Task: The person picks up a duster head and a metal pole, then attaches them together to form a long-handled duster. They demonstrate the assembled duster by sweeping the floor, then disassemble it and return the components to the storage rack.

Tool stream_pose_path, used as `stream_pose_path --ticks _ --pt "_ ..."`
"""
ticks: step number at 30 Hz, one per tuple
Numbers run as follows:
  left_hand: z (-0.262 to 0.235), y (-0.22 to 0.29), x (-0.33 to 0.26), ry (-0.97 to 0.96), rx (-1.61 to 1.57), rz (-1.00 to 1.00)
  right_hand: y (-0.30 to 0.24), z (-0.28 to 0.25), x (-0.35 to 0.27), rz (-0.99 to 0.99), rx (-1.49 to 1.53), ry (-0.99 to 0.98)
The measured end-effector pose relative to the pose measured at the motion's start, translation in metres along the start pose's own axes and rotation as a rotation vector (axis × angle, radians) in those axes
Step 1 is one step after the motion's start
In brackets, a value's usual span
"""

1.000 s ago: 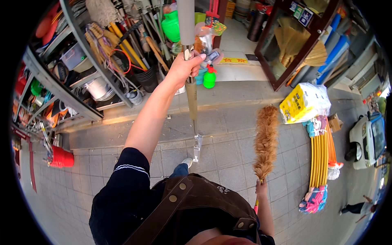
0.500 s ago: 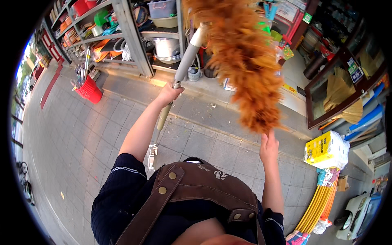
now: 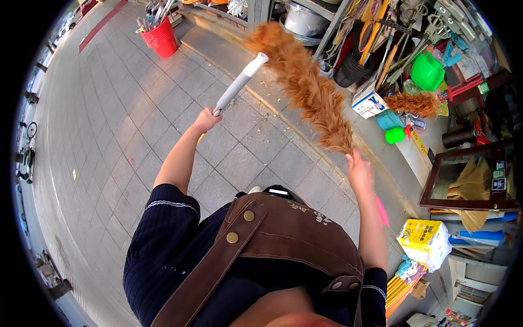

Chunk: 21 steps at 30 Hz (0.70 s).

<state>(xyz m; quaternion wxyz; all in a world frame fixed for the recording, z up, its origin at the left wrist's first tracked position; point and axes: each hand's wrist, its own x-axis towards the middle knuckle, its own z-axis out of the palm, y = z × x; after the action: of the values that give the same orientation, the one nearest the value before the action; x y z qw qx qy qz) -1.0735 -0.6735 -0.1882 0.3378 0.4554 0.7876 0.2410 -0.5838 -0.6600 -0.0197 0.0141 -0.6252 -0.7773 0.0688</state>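
Observation:
My left hand point(image 3: 206, 120) is closed round a pole with a thick grey grip point(image 3: 235, 90) and a white rounded tip. The tip points up and away, and its lower part is mostly hidden behind my hand and forearm. In my right hand point(image 3: 360, 173) is a fluffy brown feather duster point(image 3: 310, 87), gripped at the near end of its feathers. The duster slants up to the far left, its far end just beyond the white tip. A pink piece point(image 3: 382, 211) shows beside my right forearm, possibly the duster's handle.
A red bucket point(image 3: 159, 39) of tools stands far left on the paving. Shop goods line the step: a black bin point(image 3: 353, 71), a green plastic container point(image 3: 427, 71), another brown duster point(image 3: 412, 103). At right are a glass-paned door point(image 3: 471, 180) and a yellow-white package point(image 3: 424, 242).
My view has turned to the right. The duster has swung lower and lies more slanted, and the pink piece has come into sight. Both hands keep their hold.

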Motion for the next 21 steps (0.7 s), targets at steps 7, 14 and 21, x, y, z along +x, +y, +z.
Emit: stream_pose_path --ticks 7,14,21 --pt "-0.004 -0.067 0.015 0.023 -0.038 -0.1 -0.013 0.003 -0.034 -0.213 0.174 0.154" --pt "0.054 -0.053 0.035 -0.075 -0.044 -0.1 -0.019 0.001 0.019 -0.005 -0.052 0.0" --pt "0.068 -0.039 0.016 -0.041 -0.077 -0.13 0.017 0.004 0.006 -0.087 0.227 0.18"
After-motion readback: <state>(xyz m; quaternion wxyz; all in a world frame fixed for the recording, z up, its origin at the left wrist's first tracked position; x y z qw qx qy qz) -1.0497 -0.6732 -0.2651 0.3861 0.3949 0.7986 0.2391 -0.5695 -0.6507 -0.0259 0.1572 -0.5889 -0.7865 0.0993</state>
